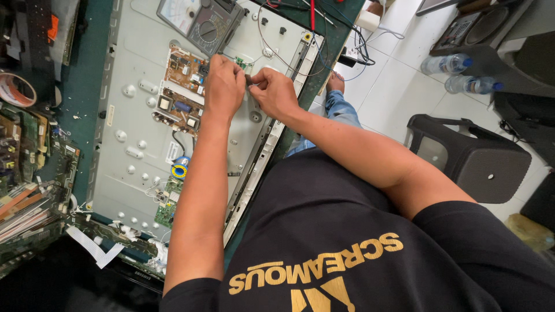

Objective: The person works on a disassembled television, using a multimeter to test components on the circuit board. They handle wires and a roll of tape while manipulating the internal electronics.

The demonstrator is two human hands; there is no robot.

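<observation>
Left hand (224, 85) curled into a loose fist over the open back of a flat television (141, 130), fingertips pinched together on a small dark part (248, 78). Right hand (274, 92) closed the same way, meeting the left at that part, thumb and forefinger clamped on its other end. Small dark part held between the two hands, just above the grey metal back panel, near the panel's right edge; too small to tell its kind. Brown circuit board (184, 86) lying on the panel just left of the left hand, crowded with dark and yellowish components. Smaller green circuit board (169, 202) lower on the panel, with a blue ring-shaped part (181, 169) beside it. Analog multimeter (199, 18) resting at the top of the panel, dial face and round selector showing, red and black leads (312, 13) trailing off to the right. Television lying flat on a green surface (84, 81), with a roll of tape (16, 89) and a heap of loose boards (26, 167) at the left edge. To the right, on the white tiled floor: a dark plastic stool (471, 159) and two clear water bottles (459, 72) with blue caps, well apart from the hands.
</observation>
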